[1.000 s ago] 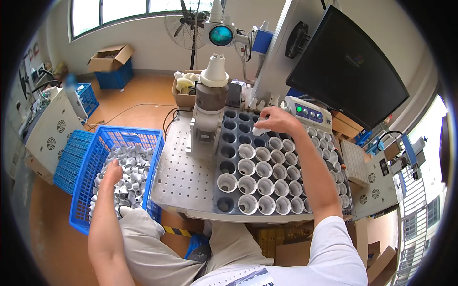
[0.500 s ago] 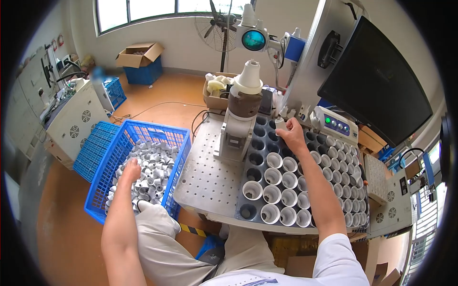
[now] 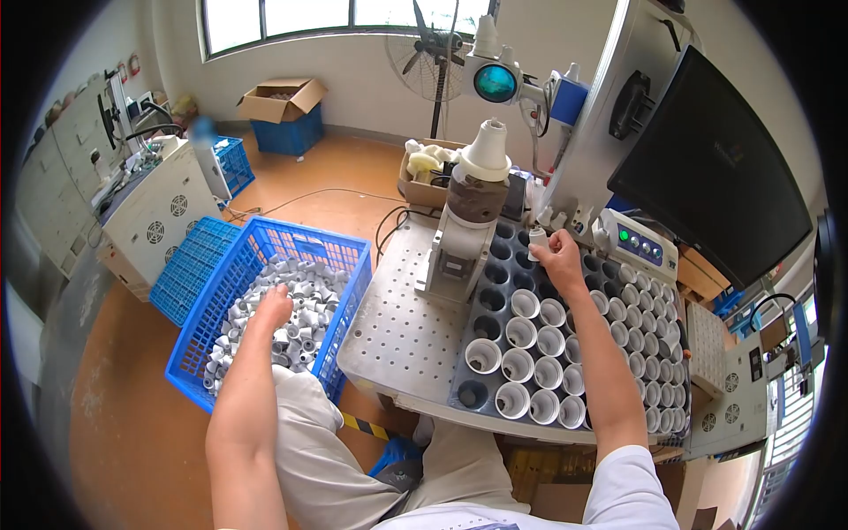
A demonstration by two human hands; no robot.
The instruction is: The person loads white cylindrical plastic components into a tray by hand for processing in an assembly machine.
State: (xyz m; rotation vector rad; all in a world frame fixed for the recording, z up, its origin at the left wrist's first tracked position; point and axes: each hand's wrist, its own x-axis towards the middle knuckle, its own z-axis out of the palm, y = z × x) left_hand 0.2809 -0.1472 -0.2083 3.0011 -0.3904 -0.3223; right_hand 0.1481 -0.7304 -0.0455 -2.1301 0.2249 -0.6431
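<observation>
My left hand (image 3: 276,305) is over the pile of small white-grey plastic fittings (image 3: 305,340) in a blue plastic basket (image 3: 190,340). Its fingers look curled down onto the pile; what they grip, if anything, is hidden. My right hand (image 3: 560,258) pinches a small white plastic fitting (image 3: 537,237) upright above the far part of a dark tray with round holes (image 3: 469,394). Many of the tray's holes hold white cup-shaped parts (image 3: 521,333), open side up. Holes near the right hand and along the left edge show dark.
A machine fixture topped with a white cone (image 3: 487,152) rises left of the tray on a perforated metal plate (image 3: 389,327). Beyond the tray stand a control box with lit green buttons (image 3: 638,240) and a large black monitor (image 3: 715,159). A laser-like head (image 3: 495,83) hangs above.
The whole view has swung slightly left. My left hand has shifted a little to the right over the pile. The right hand still pinches its fitting in nearly the same place.
</observation>
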